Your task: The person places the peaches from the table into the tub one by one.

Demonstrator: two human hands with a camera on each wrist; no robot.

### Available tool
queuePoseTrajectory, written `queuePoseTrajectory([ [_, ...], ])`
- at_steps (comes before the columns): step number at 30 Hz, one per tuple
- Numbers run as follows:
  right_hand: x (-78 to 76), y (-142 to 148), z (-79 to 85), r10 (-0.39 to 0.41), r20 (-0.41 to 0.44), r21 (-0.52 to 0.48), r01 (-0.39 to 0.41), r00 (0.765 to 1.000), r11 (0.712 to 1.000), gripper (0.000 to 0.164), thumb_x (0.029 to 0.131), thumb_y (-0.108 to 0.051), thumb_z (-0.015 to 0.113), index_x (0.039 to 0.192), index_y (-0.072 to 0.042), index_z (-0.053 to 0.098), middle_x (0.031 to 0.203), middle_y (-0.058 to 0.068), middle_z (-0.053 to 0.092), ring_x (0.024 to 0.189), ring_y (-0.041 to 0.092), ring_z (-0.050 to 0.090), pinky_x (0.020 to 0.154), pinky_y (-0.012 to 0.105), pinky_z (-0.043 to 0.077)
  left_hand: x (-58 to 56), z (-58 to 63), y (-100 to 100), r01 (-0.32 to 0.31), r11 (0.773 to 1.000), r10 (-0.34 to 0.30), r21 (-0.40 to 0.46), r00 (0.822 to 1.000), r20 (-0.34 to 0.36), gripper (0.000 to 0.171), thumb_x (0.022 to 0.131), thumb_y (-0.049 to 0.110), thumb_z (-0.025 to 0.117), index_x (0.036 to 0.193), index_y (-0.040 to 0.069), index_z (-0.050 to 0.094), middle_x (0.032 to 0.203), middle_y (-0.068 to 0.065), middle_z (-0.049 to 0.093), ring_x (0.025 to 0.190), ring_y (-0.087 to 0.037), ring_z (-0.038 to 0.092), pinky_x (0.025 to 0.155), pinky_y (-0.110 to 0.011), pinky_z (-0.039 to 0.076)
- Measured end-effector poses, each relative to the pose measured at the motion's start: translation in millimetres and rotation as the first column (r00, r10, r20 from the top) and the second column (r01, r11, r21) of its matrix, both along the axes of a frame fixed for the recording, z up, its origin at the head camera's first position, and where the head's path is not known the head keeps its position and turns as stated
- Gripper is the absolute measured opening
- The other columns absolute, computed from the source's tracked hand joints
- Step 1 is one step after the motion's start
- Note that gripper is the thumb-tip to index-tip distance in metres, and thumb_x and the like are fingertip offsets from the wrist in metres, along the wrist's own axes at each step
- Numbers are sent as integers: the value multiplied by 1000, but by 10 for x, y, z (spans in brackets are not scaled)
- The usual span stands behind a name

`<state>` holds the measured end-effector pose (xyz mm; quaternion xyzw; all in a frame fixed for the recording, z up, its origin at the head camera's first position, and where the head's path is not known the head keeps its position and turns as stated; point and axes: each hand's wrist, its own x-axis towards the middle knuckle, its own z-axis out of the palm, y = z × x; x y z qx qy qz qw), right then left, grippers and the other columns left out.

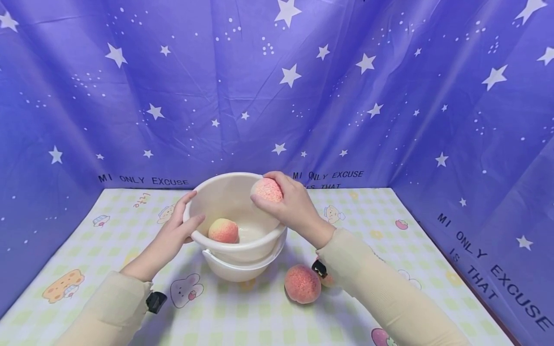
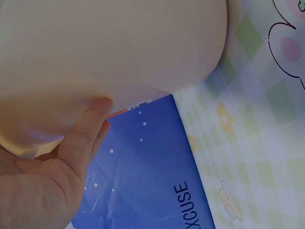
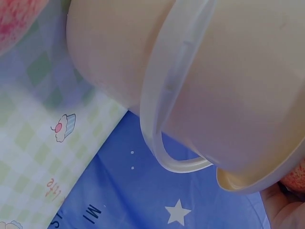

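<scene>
A white bucket (image 1: 235,262) with a hanging handle (image 3: 167,90) is on the table. My left hand (image 1: 177,228) holds its left rim, thumb over the inside and fingers along the outer wall, as the left wrist view partly shows. Inside lies a yellow-and-red peach (image 1: 223,230). Over the right side of the opening, my right hand (image 1: 294,199) grips a pinkish peach (image 1: 269,190). In the right wrist view that hand (image 3: 286,212) and a bit of the peach (image 3: 294,180) show beyond the rim.
To the bucket's right a red peach (image 1: 303,284) sits on the checked tablecloth (image 1: 233,317). Beside it, another peach (image 1: 330,280) is mostly hidden by the right sleeve (image 1: 368,283). A blue star-patterned curtain (image 1: 242,86) stands behind and along both sides.
</scene>
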<state>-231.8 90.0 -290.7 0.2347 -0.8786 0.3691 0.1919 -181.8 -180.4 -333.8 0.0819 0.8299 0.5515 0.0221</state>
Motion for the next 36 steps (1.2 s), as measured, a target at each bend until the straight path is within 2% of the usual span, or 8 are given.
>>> queuePoseTrajectory([
  [13,0,-52,-22,17,15,54,-18,1000,998,46,82,-43,74,119,-17,64,114,5,70,98,23,66,81,38,58,2,2,-7,7,1000,-7,3,1000,-2,72,104,35,45,160,24,2,163,-24,11,135,-46,45,105,-53,50],
  [25,-8,-112,25,17,55,95,-22,998,995,47,82,-46,72,120,-19,64,115,5,69,100,22,65,83,39,57,-16,-23,-19,9,1000,-9,10,1000,-13,69,104,35,44,160,23,4,163,-22,11,136,-45,44,105,-54,49],
  [36,-49,-161,70,33,54,193,-43,998,980,46,82,-49,69,120,-22,64,117,2,68,100,21,65,83,38,56,-7,-9,-14,10,1000,-9,22,1000,-7,70,104,35,44,160,24,4,164,-21,10,137,-45,43,106,-55,48],
])
